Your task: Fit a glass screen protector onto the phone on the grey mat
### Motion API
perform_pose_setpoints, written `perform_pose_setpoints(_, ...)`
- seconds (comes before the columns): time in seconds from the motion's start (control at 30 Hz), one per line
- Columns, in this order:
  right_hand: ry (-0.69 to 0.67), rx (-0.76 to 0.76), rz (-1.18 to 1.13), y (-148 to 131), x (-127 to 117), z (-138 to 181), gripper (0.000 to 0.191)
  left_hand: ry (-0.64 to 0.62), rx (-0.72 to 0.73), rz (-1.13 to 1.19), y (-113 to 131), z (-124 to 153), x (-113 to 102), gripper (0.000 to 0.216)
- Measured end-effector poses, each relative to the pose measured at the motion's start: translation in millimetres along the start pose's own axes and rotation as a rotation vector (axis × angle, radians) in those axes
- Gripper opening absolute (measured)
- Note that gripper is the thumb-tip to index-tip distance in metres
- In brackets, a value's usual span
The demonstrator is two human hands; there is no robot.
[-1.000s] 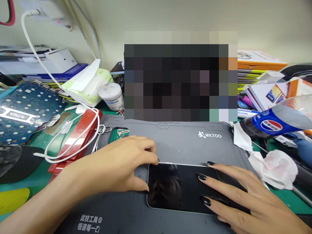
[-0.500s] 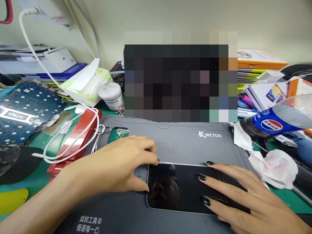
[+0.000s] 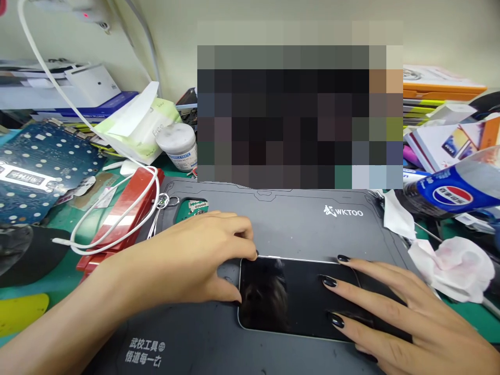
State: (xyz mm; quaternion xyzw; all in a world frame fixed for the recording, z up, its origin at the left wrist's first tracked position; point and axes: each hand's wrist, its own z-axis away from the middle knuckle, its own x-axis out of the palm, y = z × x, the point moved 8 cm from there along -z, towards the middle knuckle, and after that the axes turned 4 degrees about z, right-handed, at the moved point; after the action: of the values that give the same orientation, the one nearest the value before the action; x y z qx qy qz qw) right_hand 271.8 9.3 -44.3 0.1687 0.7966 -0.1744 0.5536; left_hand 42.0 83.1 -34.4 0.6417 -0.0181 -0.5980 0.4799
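A dark-screened phone (image 3: 297, 297) lies face up on a grey work mat (image 3: 297, 224) printed WKTOO. My left hand (image 3: 187, 260) is curled round the phone's left end, index tip at its far corner and thumb at its near edge. Across the right half of the screen my right hand (image 3: 398, 312) rests flat, its fingers stretched out and spread, nails painted black.
A Pepsi bottle (image 3: 449, 192) lies at the right above a crumpled tissue (image 3: 457, 265). Left of the mat are a red case (image 3: 121, 219) with a white cable (image 3: 78, 245) looped over it, a blue circuit board (image 3: 42, 166), a white jar (image 3: 179, 146) and a wipes pack (image 3: 136, 130). Boxes (image 3: 441, 88) are stacked at the back right.
Both hands stay on the phone as before. Only the view has shifted a little, so everything sits slightly higher and further right.
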Motion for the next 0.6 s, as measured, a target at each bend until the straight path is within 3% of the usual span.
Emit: perform_pose_setpoints(0.6,-0.001,0.023,-0.050,1.6,2.7,3.9,0.039,0.007,-0.025,-0.016,-2.0,0.6,-1.6,0.029)
